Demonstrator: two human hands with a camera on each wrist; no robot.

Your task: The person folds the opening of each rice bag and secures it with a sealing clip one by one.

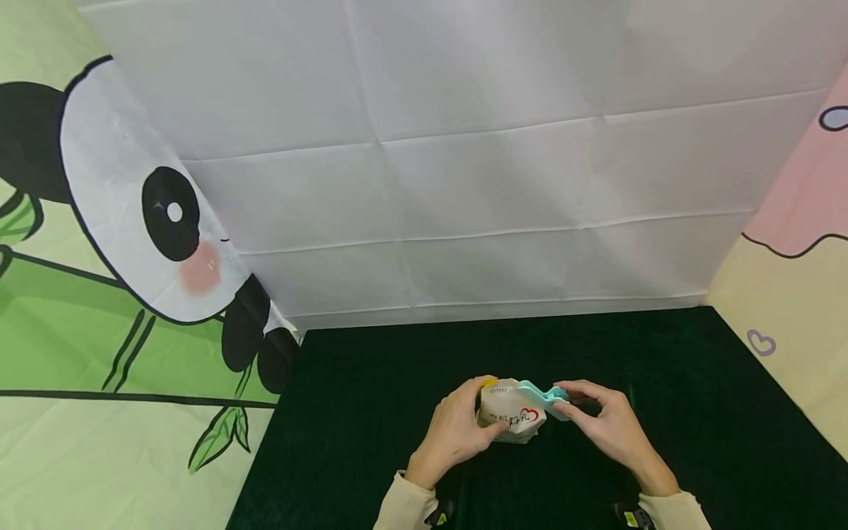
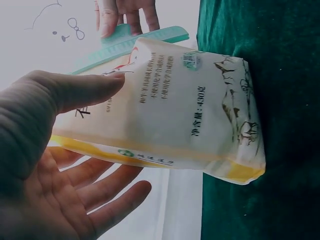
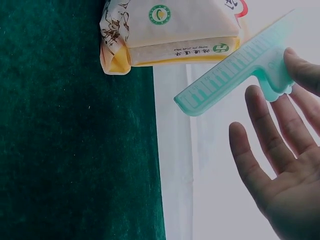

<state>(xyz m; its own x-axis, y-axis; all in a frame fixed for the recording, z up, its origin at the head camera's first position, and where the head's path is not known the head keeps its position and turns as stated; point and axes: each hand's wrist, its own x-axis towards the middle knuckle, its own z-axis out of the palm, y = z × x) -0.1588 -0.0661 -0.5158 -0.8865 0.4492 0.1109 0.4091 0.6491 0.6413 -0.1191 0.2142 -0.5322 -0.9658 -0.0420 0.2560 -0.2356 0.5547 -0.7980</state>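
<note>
A white food bag (image 1: 509, 412) with yellow edges and printed lettering stands on the dark green table. In the left wrist view the bag (image 2: 170, 110) is seen large, its lower end close to the cloth. My left hand (image 1: 458, 425) grips its left side, thumb (image 2: 95, 90) on the printed front and fingers around the other face. With thumb and fingertips, my right hand (image 1: 606, 419) pinches a turquoise bag clip (image 1: 546, 398). The long ridged bar of the clip (image 3: 225, 70) lies slantwise by the bag's upper end. Whether it clamps the bag I cannot tell.
Dark green cloth (image 1: 371, 383) covers the table. Behind it hangs a creased white sheet (image 1: 477, 184). A panda-printed curtain (image 1: 152, 221) borders the left side, and a pink and yellow one (image 1: 795, 309) the right.
</note>
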